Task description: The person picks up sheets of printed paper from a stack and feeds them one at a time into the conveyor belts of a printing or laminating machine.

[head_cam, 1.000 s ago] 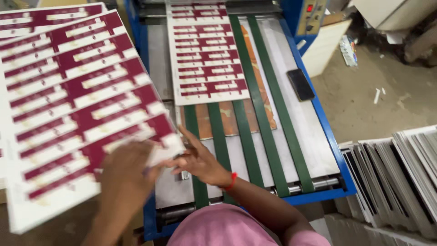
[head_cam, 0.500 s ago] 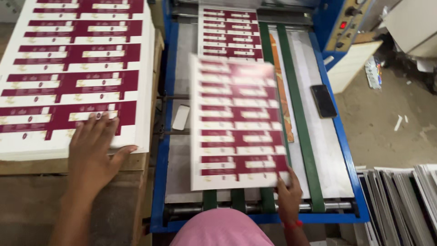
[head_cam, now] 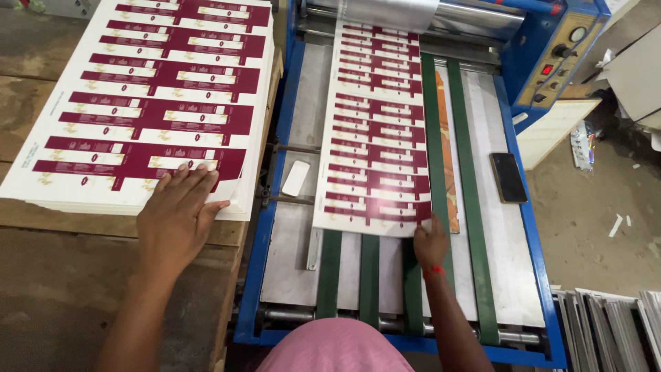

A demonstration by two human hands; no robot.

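Left hand point(head_cam: 175, 213) spread flat on sheet stack point(head_cam: 151, 103); right hand point(head_cam: 430, 244) pinching printed sheet point(head_cam: 379, 138) corner

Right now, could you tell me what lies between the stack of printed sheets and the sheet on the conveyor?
In the head view, a small white block on the machine's grey bed, between the stack and the fed sheet.

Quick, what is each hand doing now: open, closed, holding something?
Left hand: open, flat on the stack of printed sheets.
Right hand: fingers on the near corner of the sheet on the belts; grip cannot be told.
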